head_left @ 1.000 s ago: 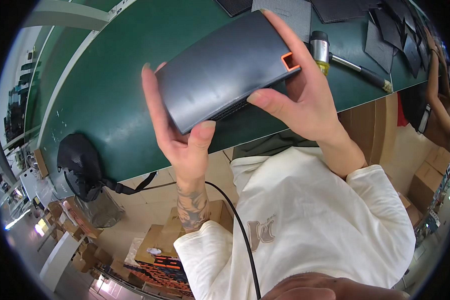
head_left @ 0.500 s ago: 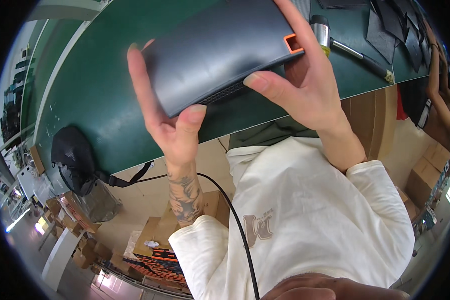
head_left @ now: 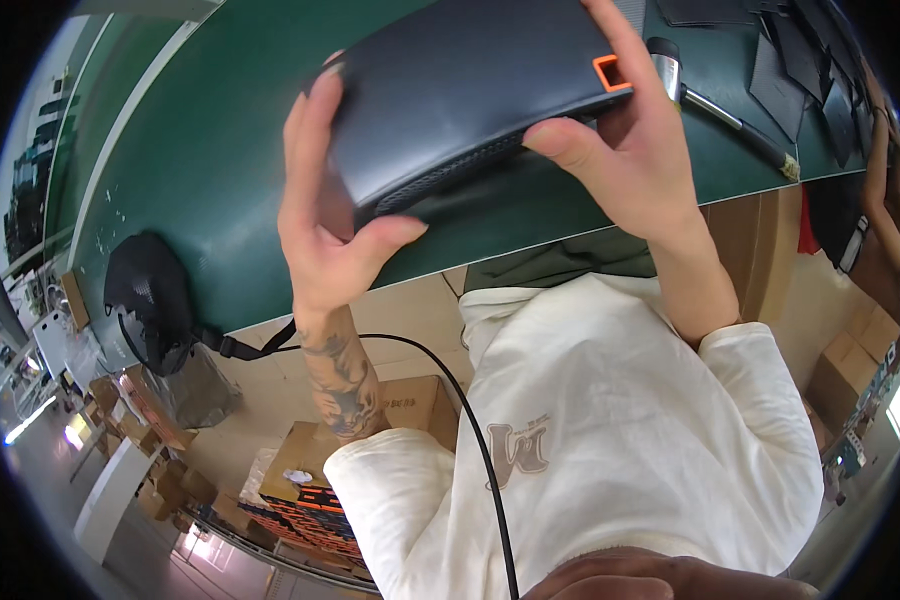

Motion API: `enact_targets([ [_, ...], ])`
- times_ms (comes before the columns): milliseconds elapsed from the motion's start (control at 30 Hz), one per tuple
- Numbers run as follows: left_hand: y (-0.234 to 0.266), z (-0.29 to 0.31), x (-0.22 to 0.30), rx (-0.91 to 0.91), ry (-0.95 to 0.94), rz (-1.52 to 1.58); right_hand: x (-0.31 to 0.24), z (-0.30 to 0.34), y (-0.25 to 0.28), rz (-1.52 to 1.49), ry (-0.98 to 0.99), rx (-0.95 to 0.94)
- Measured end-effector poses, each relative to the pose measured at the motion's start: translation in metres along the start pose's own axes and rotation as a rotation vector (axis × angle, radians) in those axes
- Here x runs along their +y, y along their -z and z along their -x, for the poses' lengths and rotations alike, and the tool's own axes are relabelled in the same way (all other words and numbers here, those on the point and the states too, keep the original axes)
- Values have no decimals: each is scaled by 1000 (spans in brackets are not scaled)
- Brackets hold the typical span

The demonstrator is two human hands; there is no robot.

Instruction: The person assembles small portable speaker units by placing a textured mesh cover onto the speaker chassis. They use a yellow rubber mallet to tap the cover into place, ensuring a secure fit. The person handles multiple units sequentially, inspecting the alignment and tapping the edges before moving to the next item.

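A smooth, dark blue-black curved panel [head_left: 470, 95] is held between my hands above the green table. A small orange square outline [head_left: 610, 74] marks its right end, and black mesh shows along its near underside. My left hand [head_left: 322, 220] grips the left end, fingers along the side and over the top, thumb by the near lower corner. At the right end, my right hand [head_left: 635, 160] has its thumb on the near edge and a long finger reaching up past the orange outline; its other fingers are hidden behind or beneath the panel.
A hammer [head_left: 735, 123] with a metal head and dark grip lies just right of my right hand on the green table [head_left: 210, 200]. Black sheets [head_left: 805, 75] pile at the far right, near another person's arm [head_left: 875, 170]. A black bag [head_left: 148, 295] sits at the left edge.
The panel has shifted slightly right and up. My left hand's fingers have moved from the outer side onto the panel's top left edge, and its thumb has slid right.
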State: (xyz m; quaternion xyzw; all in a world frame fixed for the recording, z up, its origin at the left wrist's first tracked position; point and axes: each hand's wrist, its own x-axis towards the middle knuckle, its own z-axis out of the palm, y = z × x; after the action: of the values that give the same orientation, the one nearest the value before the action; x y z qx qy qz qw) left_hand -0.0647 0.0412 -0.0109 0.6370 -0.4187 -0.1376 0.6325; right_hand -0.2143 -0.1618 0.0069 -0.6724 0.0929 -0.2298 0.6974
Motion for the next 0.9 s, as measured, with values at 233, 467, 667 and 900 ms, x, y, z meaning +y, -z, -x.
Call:
enact_targets([
  [233, 8, 0, 5, -78, -33, -103, 31, -4, 12, 18, 177, -60],
  [467, -6, 0, 3, -7, -150, -99, 25, -3, 2, 25, 169, 4],
  [667, -13, -1, 0, 34, -172, -164, 25, -7, 3, -11, 84, 67],
  [900, 0, -6, 2, -54, -136, -168, 11, -20, 25, 316, 263, -94],
])
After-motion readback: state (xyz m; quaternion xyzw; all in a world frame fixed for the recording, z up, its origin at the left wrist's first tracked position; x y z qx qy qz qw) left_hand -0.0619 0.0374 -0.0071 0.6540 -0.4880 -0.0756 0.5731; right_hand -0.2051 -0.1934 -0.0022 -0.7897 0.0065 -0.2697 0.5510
